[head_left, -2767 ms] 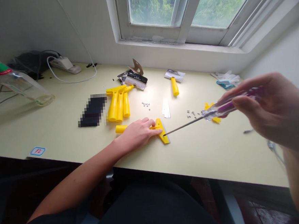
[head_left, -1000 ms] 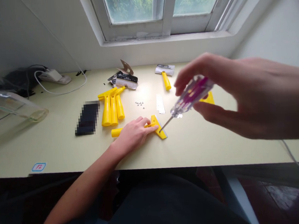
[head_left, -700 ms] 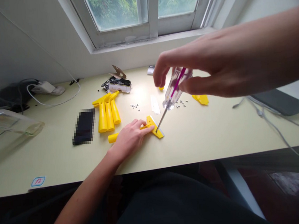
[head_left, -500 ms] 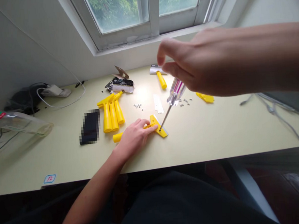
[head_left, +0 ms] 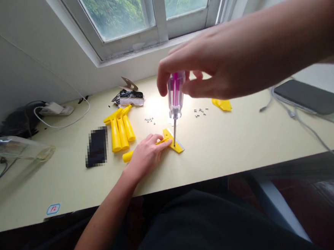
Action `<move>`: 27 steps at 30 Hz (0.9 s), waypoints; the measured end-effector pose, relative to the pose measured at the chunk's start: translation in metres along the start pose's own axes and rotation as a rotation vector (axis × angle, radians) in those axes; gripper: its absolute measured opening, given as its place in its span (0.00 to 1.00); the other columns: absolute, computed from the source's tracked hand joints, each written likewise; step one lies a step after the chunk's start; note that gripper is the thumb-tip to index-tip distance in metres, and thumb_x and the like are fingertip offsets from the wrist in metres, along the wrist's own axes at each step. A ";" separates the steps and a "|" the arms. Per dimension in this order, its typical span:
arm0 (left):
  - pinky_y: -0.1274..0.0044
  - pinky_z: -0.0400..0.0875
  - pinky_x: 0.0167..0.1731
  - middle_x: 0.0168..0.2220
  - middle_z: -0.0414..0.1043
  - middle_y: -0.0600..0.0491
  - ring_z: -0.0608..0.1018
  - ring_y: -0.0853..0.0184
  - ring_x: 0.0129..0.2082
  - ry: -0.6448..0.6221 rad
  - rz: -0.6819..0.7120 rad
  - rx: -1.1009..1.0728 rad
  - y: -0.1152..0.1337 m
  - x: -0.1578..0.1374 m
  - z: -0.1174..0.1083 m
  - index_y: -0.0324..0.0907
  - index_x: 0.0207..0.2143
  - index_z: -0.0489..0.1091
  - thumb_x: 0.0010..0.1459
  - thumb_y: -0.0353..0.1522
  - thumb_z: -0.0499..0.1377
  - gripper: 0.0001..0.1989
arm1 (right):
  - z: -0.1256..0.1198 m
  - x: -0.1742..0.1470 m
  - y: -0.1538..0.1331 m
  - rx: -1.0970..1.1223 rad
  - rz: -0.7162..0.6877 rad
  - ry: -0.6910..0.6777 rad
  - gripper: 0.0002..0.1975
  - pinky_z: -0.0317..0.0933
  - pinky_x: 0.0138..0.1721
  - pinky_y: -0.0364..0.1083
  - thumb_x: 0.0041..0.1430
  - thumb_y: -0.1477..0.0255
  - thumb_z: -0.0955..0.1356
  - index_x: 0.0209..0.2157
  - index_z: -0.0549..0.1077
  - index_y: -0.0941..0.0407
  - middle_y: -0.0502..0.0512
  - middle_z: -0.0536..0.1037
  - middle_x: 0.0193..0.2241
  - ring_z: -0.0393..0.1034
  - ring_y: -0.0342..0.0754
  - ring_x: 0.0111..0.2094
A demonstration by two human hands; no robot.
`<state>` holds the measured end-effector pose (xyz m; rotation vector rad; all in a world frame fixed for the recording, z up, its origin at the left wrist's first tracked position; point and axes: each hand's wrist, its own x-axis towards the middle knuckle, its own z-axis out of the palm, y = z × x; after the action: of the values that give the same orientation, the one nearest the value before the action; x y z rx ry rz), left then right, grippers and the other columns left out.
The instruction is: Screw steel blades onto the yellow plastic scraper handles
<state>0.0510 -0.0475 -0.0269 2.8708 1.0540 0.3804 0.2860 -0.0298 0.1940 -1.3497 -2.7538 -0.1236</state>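
Note:
My right hand (head_left: 200, 69) grips the clear and pink handle of a screwdriver (head_left: 176, 95), which stands nearly upright. Its tip meets the head of a yellow scraper (head_left: 178, 146) at a screw hole. A metal blade edge shows along the scraper's far right side. Closed on the scraper's handle, my left hand (head_left: 148, 153) holds it flat on the table. Just beyond lie small nuts (head_left: 148, 119) on the left and several loose screws (head_left: 200, 111) on the right. The white blades behind the screwdriver are mostly hidden.
Several yellow scraper handles (head_left: 121, 132) lie left of my hands, beside a blurred dark object (head_left: 97, 147). Black and white packaging (head_left: 131, 98) rests behind. Yellow pieces (head_left: 222, 104), a dark flat device (head_left: 310, 96) and cables are at right. A plastic bottle (head_left: 22, 147) lies far left.
My right hand has shifted left and tipped the screwdriver from a slant to nearly upright, its tip still at the scraper head. My left hand keeps its hold. The whole view has turned slightly.

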 end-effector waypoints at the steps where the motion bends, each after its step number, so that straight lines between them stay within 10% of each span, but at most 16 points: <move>1: 0.72 0.74 0.39 0.46 0.71 0.49 0.74 0.64 0.43 0.000 0.001 0.002 0.000 0.000 0.000 0.51 0.54 0.72 0.66 0.27 0.52 0.18 | -0.001 0.000 0.002 0.011 0.002 -0.010 0.03 0.48 0.18 0.35 0.57 0.71 0.70 0.33 0.75 0.54 0.41 0.77 0.29 0.71 0.33 0.28; 9: 0.71 0.74 0.39 0.47 0.71 0.49 0.74 0.63 0.43 0.001 -0.008 -0.005 -0.001 -0.001 0.001 0.52 0.55 0.71 0.66 0.27 0.52 0.19 | 0.003 -0.002 0.010 0.267 0.000 0.013 0.20 0.55 0.18 0.37 0.54 0.82 0.70 0.45 0.75 0.46 0.41 0.78 0.35 0.72 0.35 0.28; 12: 0.71 0.74 0.40 0.47 0.71 0.48 0.74 0.63 0.44 0.003 -0.006 -0.011 -0.001 -0.001 0.001 0.52 0.55 0.72 0.66 0.27 0.52 0.19 | 0.009 -0.004 0.007 0.428 0.023 0.044 0.07 0.56 0.19 0.38 0.61 0.72 0.68 0.40 0.76 0.48 0.43 0.78 0.30 0.72 0.37 0.25; 15: 0.71 0.74 0.40 0.47 0.71 0.48 0.74 0.63 0.43 0.005 -0.006 -0.005 0.000 0.000 0.000 0.52 0.55 0.72 0.66 0.27 0.52 0.19 | 0.015 -0.002 0.004 0.401 0.128 0.094 0.15 0.51 0.15 0.39 0.69 0.61 0.60 0.37 0.74 0.52 0.44 0.74 0.20 0.64 0.35 0.14; 20: 0.72 0.74 0.38 0.47 0.71 0.49 0.74 0.64 0.42 0.005 -0.014 -0.004 0.000 0.000 -0.001 0.52 0.54 0.72 0.67 0.29 0.52 0.18 | 0.019 0.000 0.007 0.559 0.180 0.023 0.11 0.55 0.14 0.38 0.67 0.66 0.61 0.46 0.71 0.50 0.41 0.77 0.24 0.67 0.35 0.15; 27: 0.71 0.75 0.40 0.47 0.72 0.49 0.75 0.64 0.43 0.026 -0.008 -0.036 0.000 0.000 0.000 0.52 0.53 0.73 0.66 0.28 0.53 0.18 | 0.018 -0.002 0.016 0.334 -0.061 0.133 0.19 0.45 0.12 0.39 0.64 0.58 0.65 0.24 0.76 0.53 0.44 0.69 0.13 0.60 0.32 0.13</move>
<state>0.0504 -0.0474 -0.0267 2.8367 1.0507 0.4324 0.2992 -0.0197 0.1762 -1.1285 -2.5598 0.2249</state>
